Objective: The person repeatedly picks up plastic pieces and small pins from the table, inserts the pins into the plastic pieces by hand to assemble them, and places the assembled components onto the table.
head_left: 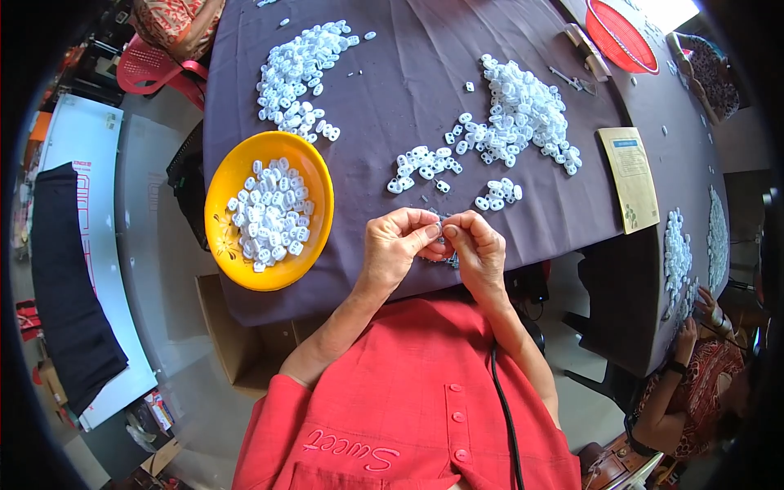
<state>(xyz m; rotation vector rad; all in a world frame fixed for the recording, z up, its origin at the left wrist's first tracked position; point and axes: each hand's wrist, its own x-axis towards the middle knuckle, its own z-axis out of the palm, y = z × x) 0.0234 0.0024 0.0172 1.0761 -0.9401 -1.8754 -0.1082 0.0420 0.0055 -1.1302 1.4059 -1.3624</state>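
My left hand [400, 238] and my right hand [476, 247] meet over the near edge of the dark cloth. Both are closed in a pinch, fingertips almost touching. Between them shows a small grey piece [441, 228], too small to name. A little heap of thin grey metal-looking pieces [449, 261] lies under the hands, partly hidden by them. Just beyond are a small cluster of white oval plastic pieces with holes [425, 166] and a smaller group of white pieces [498, 194]. To the left, a yellow bowl [316, 237] holds many similar white pieces.
Two bigger heaps of white pieces, a far-left heap [302, 65] and a far-right heap [527, 110], lie on the dark tablecloth [408, 73]. Rightward are a tan booklet or envelope [630, 180] and a red basket [621, 37]. An open cardboard box [237, 343] stands below the table. Other people sit around.
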